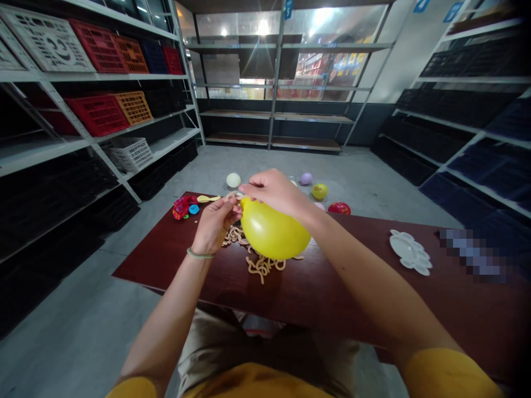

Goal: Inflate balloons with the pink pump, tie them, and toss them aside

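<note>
A blown-up yellow balloon [274,232] is held above the table, its neck pointing left. My left hand [213,221] pinches at the neck, fingers closed. Over the top, my right hand [269,190] bends down with its fingertips closed at the same neck; the exact grip is partly hidden. Below the balloon lies a pile of tan, curled strips [261,268], partly covered by it. Left of my hands, a limp pale yellow balloon [208,198] rests near the far table edge, beside a small heap of red uninflated balloons [182,207] and a blue piece [193,209].
The dark red table [332,287] carries a white flower-shaped palette [410,251] and a blurred-out item [473,254] at right. Beyond it, several round balloons, including a yellow one [319,191] and a red one [339,208], lie on the floor. Shelves with crates [99,113] stand around.
</note>
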